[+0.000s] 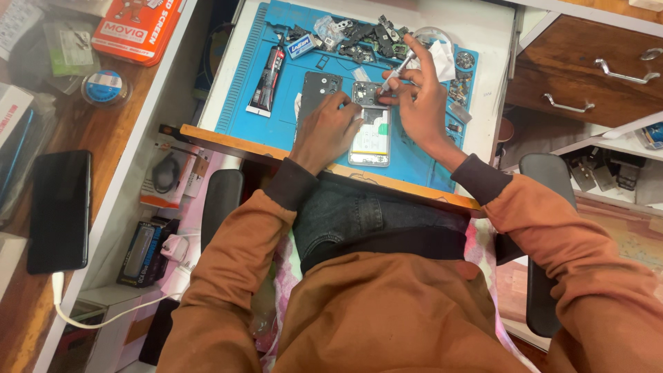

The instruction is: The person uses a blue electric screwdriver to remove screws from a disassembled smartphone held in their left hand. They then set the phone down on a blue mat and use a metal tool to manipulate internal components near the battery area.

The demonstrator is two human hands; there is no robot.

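Observation:
An opened smartphone [370, 141] lies back side up on the blue work mat [242, 83], its battery and board exposed. My left hand [328, 131] rests on the phone's left edge, fingers pressing its upper part. My right hand [420, 97] holds a thin silver tool [398, 69] with its tip at the phone's top end. The dark back cover [319, 86] lies just left of the phone, partly hidden under my left hand.
A black glue tube [268, 81] lies on the mat's left. Several small parts and a crumpled tissue [438, 59] crowd the mat's far edge. A black phone [61, 211] on a white cable lies on the wooden desk at left. Wooden drawers [587, 65] stand at right.

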